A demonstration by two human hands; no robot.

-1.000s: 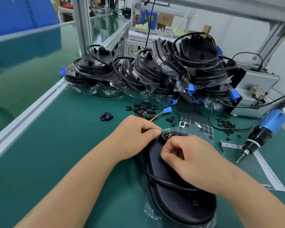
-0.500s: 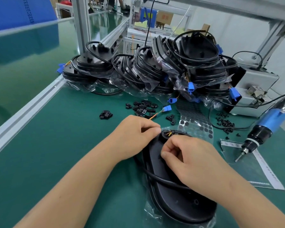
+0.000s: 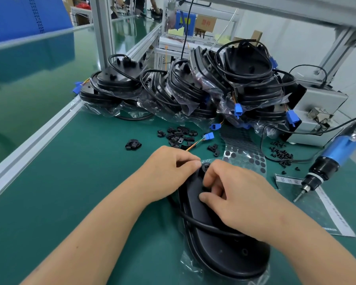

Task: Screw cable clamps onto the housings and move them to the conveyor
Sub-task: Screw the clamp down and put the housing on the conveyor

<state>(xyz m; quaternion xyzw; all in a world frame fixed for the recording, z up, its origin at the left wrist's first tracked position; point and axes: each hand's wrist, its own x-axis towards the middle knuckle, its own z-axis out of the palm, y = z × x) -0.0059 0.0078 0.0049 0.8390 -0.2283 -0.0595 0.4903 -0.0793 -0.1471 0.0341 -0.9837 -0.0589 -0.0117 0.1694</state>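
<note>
Left hand [image 3: 169, 171] and right hand [image 3: 240, 194], fingers curled, are pinching the far end of the black oval plastic housing [image 3: 220, 233] lying on the green worktop [image 3: 80, 182].

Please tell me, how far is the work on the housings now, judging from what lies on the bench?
Done: nothing visibly; no finished housing shows on the conveyor.
In hand: both hands, left hand and right hand, work at the far end of one housing; whether a clamp is seated is hidden.
Left: the screwdriver lies unused, loose clamps and screws remain, and a pile of housings waits.
</note>
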